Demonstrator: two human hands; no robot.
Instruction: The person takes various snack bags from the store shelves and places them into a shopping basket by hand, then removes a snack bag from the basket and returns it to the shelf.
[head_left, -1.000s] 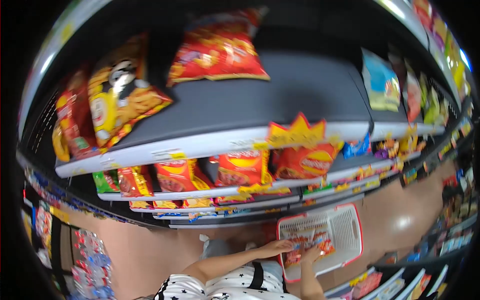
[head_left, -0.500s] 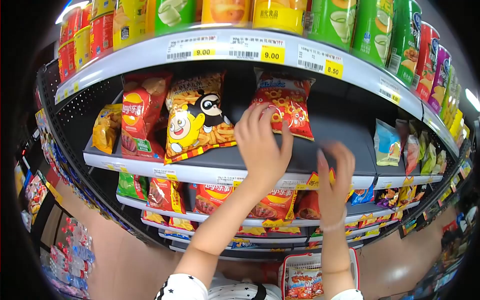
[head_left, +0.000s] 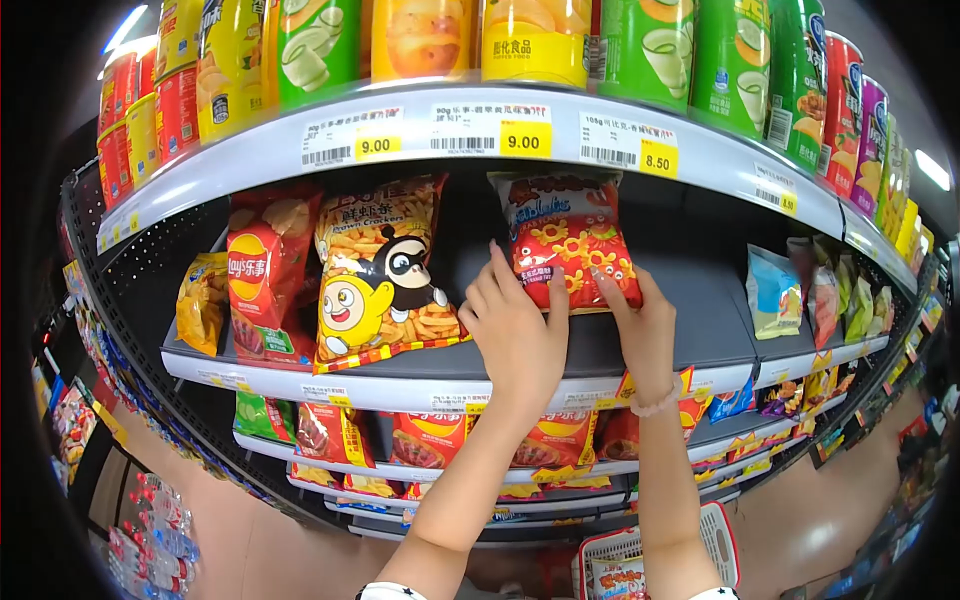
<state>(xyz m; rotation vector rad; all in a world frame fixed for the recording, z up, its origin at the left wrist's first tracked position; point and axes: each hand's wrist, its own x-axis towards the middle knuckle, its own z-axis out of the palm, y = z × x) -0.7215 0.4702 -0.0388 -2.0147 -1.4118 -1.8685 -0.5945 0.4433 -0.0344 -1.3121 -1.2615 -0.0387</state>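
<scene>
A red snack bag (head_left: 571,238) with ring-shaped snacks printed on it leans upright on the dark shelf. At its lower left side is my left hand (head_left: 515,325), fingers against the edge and thumb on the front. My right hand (head_left: 645,330), with a pale band at the wrist, grips the lower right corner. Both hands hold the bag between them; its back is hidden. Just left of my left hand stands a prawn cracker bag (head_left: 385,285) with two cartoon figures. Beside that is a red Lay's bag (head_left: 262,280).
Snack canisters (head_left: 530,45) line the upper shelf, whose price rail (head_left: 400,130) curves above my hands. A small yellow bag (head_left: 203,305) stands far left, a blue-white bag (head_left: 775,290) right. Below are more chip shelves and a red-white basket (head_left: 725,540) holding a bag.
My right hand has moved up and in from the front to the red snack bag's lower right corner. My left hand has shifted to its lower left. The camera view has tilted up slightly.
</scene>
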